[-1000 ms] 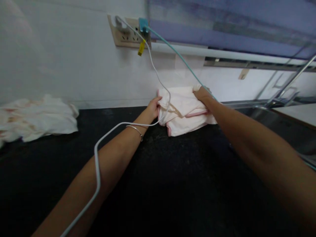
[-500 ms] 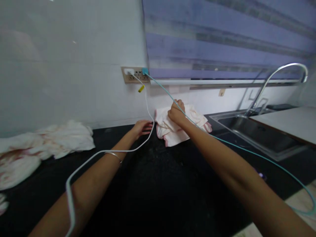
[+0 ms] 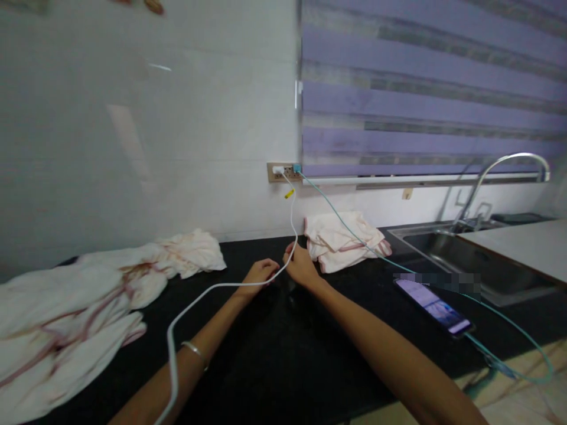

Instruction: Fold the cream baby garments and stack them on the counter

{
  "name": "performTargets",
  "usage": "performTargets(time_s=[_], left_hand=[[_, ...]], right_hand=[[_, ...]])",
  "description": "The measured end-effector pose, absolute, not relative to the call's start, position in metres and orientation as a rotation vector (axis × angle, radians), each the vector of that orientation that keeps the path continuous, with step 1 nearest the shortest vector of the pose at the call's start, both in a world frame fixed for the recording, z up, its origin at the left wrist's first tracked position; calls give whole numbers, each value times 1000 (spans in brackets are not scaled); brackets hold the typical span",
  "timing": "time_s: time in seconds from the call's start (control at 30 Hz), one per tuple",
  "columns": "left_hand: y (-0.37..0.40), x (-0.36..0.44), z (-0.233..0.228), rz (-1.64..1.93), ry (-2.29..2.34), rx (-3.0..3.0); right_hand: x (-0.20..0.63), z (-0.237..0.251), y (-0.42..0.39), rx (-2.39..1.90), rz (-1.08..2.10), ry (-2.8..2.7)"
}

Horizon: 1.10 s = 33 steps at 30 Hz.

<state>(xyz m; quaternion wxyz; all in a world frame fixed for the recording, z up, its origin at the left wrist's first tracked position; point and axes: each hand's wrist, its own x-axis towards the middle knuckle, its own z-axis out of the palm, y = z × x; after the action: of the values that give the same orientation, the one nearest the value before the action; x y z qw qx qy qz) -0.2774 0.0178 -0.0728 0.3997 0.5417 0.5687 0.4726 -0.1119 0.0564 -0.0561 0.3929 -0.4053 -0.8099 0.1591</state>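
Observation:
My left hand (image 3: pixel 259 274) is over the black counter with its fingers curled in; anything inside them is hidden. Close beside it on the right, my right hand (image 3: pixel 301 265) is closed too, its fingertips turned away from view. A white cable (image 3: pixel 292 224) runs down from the wall socket and passes in front of both hands; I cannot tell whether either touches it. Just right of my right hand lies a folded white cloth (image 3: pixel 341 239) with pink edging. A crumpled, stained white cloth (image 3: pixel 101 295) spreads over the counter left of my left hand.
A lit phone (image 3: pixel 434 307) lies on the counter (image 3: pixel 283 366) at the right, with a teal cable (image 3: pixel 330 203) leading to the wall socket (image 3: pixel 284 172). Further right are a sink (image 3: pixel 443 254), a curved tap (image 3: pixel 473 183) and a white board (image 3: pixel 522 242).
My right hand has come off the folded cloth and moved left and toward me, beside my left hand. My left hand's fingers have curled in. The view has shifted, bringing the phone into sight.

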Motion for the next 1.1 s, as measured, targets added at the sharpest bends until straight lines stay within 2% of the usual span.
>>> performTargets(time_s=[0.1, 0.23, 0.53, 0.67, 1.1], left_hand=[[-1, -279, -80, 1126, 1393, 1528], [-24, -278, -87, 981, 1385, 1826], [-49, -255, -84, 842, 1616, 2121], [-52, -253, -86, 899, 1575, 2101], [-53, -253, -84, 704, 1660, 2248]], right_hand=[[-110, -79, 48, -984, 513, -2243], [-102, -93, 32, -896, 368, -2505], [-104, -83, -8, -1105, 112, -2655], [-103, -83, -12, -1103, 95, -2682], [-102, -75, -20, -1191, 108, -2732]])
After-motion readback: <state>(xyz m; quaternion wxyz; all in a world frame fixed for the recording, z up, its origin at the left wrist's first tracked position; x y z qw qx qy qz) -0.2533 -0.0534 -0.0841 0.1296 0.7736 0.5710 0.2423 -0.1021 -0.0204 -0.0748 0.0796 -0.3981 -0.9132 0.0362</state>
